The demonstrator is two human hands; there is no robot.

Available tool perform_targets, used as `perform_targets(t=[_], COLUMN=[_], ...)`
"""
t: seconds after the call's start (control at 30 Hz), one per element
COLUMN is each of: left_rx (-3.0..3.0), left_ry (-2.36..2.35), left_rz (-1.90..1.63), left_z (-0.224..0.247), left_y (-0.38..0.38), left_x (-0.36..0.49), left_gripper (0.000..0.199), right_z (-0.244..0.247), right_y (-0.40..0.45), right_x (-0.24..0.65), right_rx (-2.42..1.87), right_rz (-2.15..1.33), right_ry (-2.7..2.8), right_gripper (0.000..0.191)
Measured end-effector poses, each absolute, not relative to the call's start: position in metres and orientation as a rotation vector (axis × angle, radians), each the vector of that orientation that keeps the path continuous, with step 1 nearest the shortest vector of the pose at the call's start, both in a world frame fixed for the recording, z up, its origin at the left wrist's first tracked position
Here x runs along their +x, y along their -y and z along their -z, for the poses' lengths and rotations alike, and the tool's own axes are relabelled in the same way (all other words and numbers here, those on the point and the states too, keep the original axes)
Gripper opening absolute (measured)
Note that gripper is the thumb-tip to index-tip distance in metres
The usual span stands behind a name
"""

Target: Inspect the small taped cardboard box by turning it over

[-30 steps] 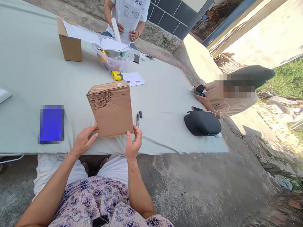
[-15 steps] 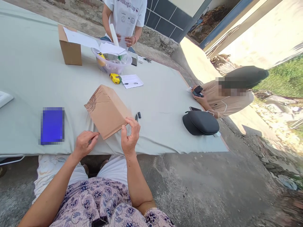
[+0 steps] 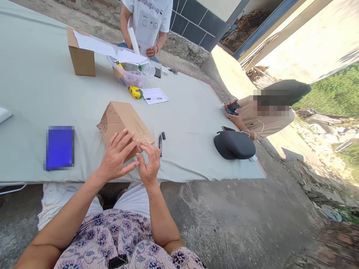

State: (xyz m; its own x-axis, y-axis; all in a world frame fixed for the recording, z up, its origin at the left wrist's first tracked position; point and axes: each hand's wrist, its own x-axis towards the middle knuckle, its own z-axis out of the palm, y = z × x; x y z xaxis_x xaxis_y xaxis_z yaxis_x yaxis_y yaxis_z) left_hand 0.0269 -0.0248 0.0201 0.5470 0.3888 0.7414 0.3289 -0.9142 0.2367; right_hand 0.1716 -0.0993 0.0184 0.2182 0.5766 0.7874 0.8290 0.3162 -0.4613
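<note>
Left hand (image 3: pixel 117 156) moved onto cardboard box (image 3: pixel 131 116); shirt (image 3: pixel 146 31) lettering partly legible.

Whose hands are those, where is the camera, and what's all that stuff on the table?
No robot here: these are a person's own two bare hands. The camera sits on that person's head, looking forward and down, so you see almost what they see.

The left hand is spread over a cardboard box. The right hand has its fingertips by the box's near corner; I can't tell how firmly it grips.

On the cloth-covered table lie a black marker, a yellow tape measure, a plastic bowl with things inside and a black case.
</note>
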Motion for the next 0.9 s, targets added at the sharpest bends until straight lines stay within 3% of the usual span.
perform_targets(t=[0.1, 0.3, 0.53, 0.9], left_rx=[2.685, 2.51, 2.315, 1.993], left_ry=[-0.639, -0.667, -0.584, -0.516], left_rz=[-1.34, -1.4, -1.37, -1.211], left_z=[-0.014, -0.003, 0.009, 0.017], left_y=[0.023, 0.019, 0.015, 0.011], left_x=[0.027, 0.019, 0.017, 0.008], left_gripper=[0.068, 0.041, 0.036, 0.034], right_z=[-0.016, -0.004, 0.009, 0.012], right_y=[0.099, 0.09, 0.087, 0.104], right_x=[0.181, 0.2, 0.21, 0.2], right_rx=[-1.385, -1.553, -1.479, -1.483], right_rz=[0.223, 0.082, -0.016, -0.097], right_ry=[1.485, 1.389, 1.334, 1.189], right_gripper=[0.017, 0.038, 0.025, 0.021])
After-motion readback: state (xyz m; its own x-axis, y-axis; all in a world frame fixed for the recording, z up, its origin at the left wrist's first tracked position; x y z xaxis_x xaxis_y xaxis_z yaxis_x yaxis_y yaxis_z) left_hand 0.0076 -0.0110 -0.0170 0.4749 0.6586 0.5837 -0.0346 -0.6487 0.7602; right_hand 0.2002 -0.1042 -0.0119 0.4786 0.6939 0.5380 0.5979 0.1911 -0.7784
